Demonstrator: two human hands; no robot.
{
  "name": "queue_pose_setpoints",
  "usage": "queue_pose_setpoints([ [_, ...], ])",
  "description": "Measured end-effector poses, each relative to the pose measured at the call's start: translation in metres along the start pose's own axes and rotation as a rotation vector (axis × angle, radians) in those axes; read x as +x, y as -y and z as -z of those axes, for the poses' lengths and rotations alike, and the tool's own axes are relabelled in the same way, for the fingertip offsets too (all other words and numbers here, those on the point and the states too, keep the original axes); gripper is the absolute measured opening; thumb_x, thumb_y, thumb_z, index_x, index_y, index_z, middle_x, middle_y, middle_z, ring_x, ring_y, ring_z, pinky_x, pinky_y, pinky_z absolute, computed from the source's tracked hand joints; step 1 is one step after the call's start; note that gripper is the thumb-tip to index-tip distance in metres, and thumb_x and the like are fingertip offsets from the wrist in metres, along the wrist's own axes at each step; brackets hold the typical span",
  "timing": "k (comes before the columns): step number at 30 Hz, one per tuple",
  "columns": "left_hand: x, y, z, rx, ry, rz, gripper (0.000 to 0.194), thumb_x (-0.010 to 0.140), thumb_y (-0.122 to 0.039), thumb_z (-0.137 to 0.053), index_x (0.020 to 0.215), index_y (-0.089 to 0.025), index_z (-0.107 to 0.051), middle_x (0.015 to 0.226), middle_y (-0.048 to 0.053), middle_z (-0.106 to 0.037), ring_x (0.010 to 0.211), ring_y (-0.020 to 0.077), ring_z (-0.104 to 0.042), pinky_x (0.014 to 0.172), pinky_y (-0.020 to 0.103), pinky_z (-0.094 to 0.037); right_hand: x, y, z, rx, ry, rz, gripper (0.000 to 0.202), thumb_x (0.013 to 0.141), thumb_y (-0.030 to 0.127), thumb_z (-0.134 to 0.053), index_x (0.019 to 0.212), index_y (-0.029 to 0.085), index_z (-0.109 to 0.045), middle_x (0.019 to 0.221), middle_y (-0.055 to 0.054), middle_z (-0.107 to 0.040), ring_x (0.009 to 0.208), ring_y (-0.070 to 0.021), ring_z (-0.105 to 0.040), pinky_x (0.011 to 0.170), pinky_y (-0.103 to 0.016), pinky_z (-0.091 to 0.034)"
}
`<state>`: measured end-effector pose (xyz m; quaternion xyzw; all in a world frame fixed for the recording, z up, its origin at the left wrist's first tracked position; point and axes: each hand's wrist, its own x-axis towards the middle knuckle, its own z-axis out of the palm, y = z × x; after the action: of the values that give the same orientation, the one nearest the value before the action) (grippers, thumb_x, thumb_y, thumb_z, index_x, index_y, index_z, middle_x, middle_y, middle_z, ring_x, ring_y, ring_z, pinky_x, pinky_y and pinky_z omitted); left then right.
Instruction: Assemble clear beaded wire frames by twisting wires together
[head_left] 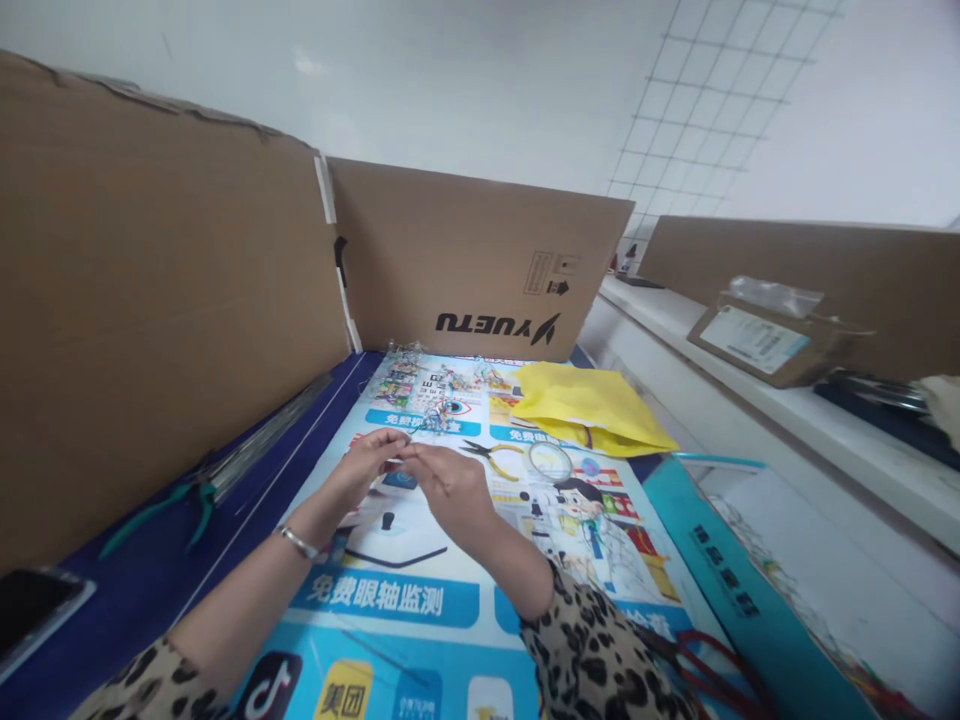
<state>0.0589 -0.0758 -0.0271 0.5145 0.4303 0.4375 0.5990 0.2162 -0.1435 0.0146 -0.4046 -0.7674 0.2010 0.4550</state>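
Observation:
My left hand (369,462) and my right hand (459,492) meet over the printed poster sheet (375,625), fingertips pinched together and touching. Whatever lies between the fingers is too small to make out. Just beyond them is a loose tangle of thin wire pieces (436,415), with more small tangles farther back. To the right of my right hand lie pliers with yellow handles (506,468), their dark jaws pointing left. Beside these sits a round clear ring-like item (550,461). A silver bangle is on my left wrist.
Cardboard panels (480,260) stand at the left and back. At left lie teal-handled pliers (201,500), a bundle of thin rods (262,445) and a phone (34,612). A yellow pouch (589,400), a teal box (712,560) and red-handled scissors (720,665) are at right.

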Motion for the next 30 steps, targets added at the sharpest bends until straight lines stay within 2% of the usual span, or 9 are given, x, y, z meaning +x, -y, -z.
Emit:
queue_pose_setpoints([
  [5,0.004,0.006,-0.025,-0.103,0.017,-0.034,0.024,0.069,-0.036,-0.067,0.082,-0.019,-0.058,0.072,-0.002,-0.059,0.059,0.0101,-0.053,0.058,0.023,-0.041,-0.001,-0.021,-0.011,0.292,0.024,-0.239,0.025,0.087,0.036,-0.047,0.085,0.024,-0.069,0.069,0.001,-0.067,0.064,-0.0145,-0.063,0.065,-0.027,-0.052],
  [7,0.000,0.010,-0.033,-0.152,0.064,-0.047,0.024,0.070,-0.037,-0.066,0.085,-0.019,-0.059,0.075,0.000,-0.060,0.067,0.0123,-0.057,0.064,0.025,-0.043,0.002,-0.026,-0.011,0.440,-0.046,-0.301,0.024,0.086,0.038,-0.050,0.084,0.022,-0.068,0.069,0.001,-0.067,0.064,-0.0145,-0.063,0.065,-0.028,-0.053],
  [11,-0.012,0.021,-0.046,-0.258,0.276,-0.020,0.030,0.074,-0.040,-0.065,0.095,-0.018,-0.061,0.093,0.007,-0.065,0.086,0.0183,-0.060,0.081,0.031,-0.043,0.012,-0.032,-0.002,0.654,-0.261,-0.402,0.024,0.083,0.041,-0.055,0.092,0.021,-0.065,0.070,0.001,-0.065,0.064,-0.0144,-0.063,0.062,-0.028,-0.053],
  [14,-0.017,0.027,-0.051,-0.190,0.373,0.047,0.035,0.080,-0.047,-0.057,0.098,-0.017,-0.060,0.080,0.006,-0.064,0.067,0.0140,-0.058,0.066,0.027,-0.042,0.015,-0.043,0.001,0.787,-0.397,-0.455,0.025,0.081,0.042,-0.058,0.092,0.020,-0.063,0.069,0.001,-0.063,0.063,-0.0138,-0.063,0.061,-0.028,-0.053],
  [16,-0.018,0.029,-0.053,-0.129,0.402,0.071,0.037,0.082,-0.050,-0.054,0.097,-0.016,-0.058,0.063,0.001,-0.058,0.051,0.0095,-0.048,0.052,0.023,-0.034,0.015,-0.053,0.000,0.830,-0.437,-0.466,0.027,0.081,0.042,-0.058,0.094,0.019,-0.062,0.068,0.001,-0.062,0.062,-0.0133,-0.063,0.061,-0.028,-0.053],
  [19,-0.017,0.030,-0.055,-0.086,0.387,0.089,0.037,0.081,-0.052,-0.051,0.090,-0.016,-0.055,0.053,-0.004,-0.048,0.041,0.0069,-0.036,0.043,0.022,-0.023,0.014,-0.064,0.000,0.741,-0.421,-0.487,0.029,0.081,0.043,-0.058,0.094,0.018,-0.064,0.068,0.001,-0.062,0.062,-0.0120,-0.062,0.058,-0.025,-0.051],
  [22,-0.016,0.030,-0.055,-0.054,0.325,0.052,0.035,0.083,-0.053,-0.048,0.083,-0.017,-0.050,0.052,-0.005,-0.047,0.039,0.0065,-0.033,0.040,0.021,-0.020,0.014,-0.070,0.002,0.632,-0.339,-0.535,0.031,0.079,0.045,-0.060,0.086,0.016,-0.066,0.067,0.000,-0.061,0.061,-0.0110,-0.060,0.053,-0.021,-0.050],
  [25,-0.015,0.029,-0.055,-0.016,0.245,0.017,0.032,0.084,-0.050,-0.045,0.078,-0.018,-0.046,0.052,-0.006,-0.045,0.039,0.0063,-0.031,0.040,0.020,-0.019,0.014,-0.074,0.004,0.641,-0.284,-0.584,0.032,0.076,0.046,-0.062,0.081,0.015,-0.065,0.065,0.000,-0.061,0.057,-0.0113,-0.061,0.050,-0.021,-0.050],
  [30,-0.017,0.032,-0.058,0.031,0.112,-0.031,0.029,0.087,-0.043,-0.041,0.072,-0.019,-0.043,0.052,-0.007,-0.039,0.043,0.0071,-0.030,0.043,0.020,-0.022,0.014,-0.075,0.002,0.763,-0.360,-0.617,0.031,0.073,0.046,-0.066,0.080,0.015,-0.063,0.067,-0.001,-0.064,0.057,-0.0127,-0.063,0.053,-0.024,-0.053],
])
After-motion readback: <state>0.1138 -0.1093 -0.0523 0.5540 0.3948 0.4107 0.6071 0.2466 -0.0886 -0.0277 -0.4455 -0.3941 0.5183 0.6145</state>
